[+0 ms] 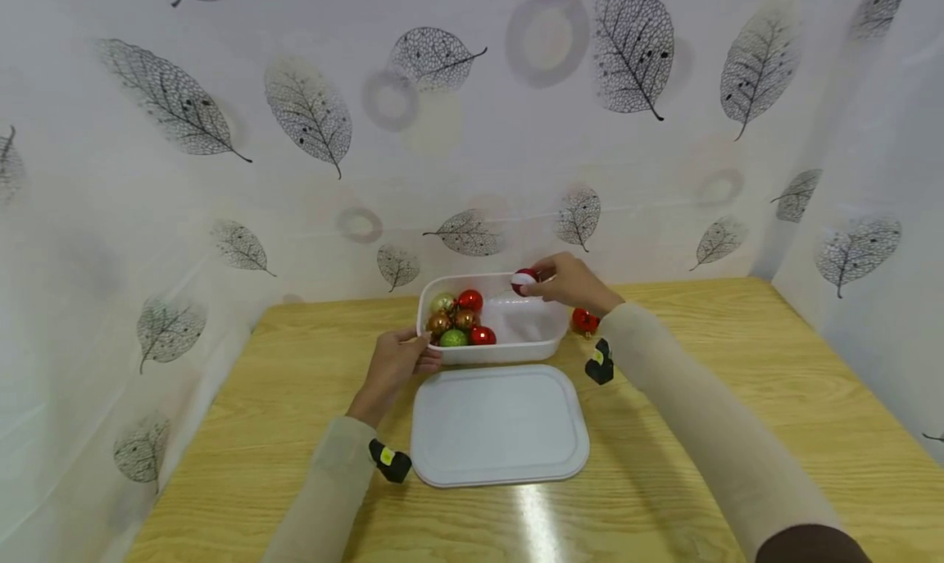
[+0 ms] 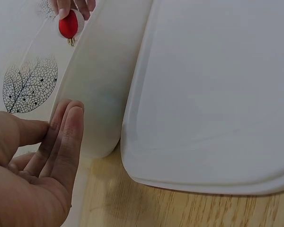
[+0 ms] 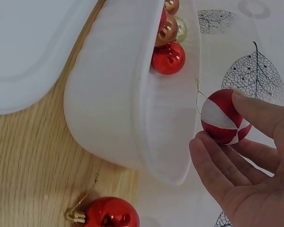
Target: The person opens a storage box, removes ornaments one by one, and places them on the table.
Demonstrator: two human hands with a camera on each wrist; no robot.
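My right hand point(image 1: 564, 278) pinches a red and white Christmas bauble point(image 3: 225, 116) between thumb and fingers, over the back right part of a white plastic box point(image 1: 509, 351). A gold thread loop point(image 3: 198, 94) hangs from this bauble. Several baubles in red, copper, pale gold and glittery green fill the left half of the box; a copper bauble point(image 1: 440, 323) and a green bauble point(image 1: 453, 338) lie nearest its left end. With thumb and fingers on the rim, my left hand point(image 2: 42, 161) grips the box at its front left corner.
A white lid point(image 1: 500, 425) lies flat on the wooden table point(image 1: 288, 415), just in front of the box. Right of the box, a shiny red bauble point(image 3: 112, 213) rests on the table by the right forearm. A leaf-patterned sheet point(image 1: 472, 137) hangs behind and at both sides.
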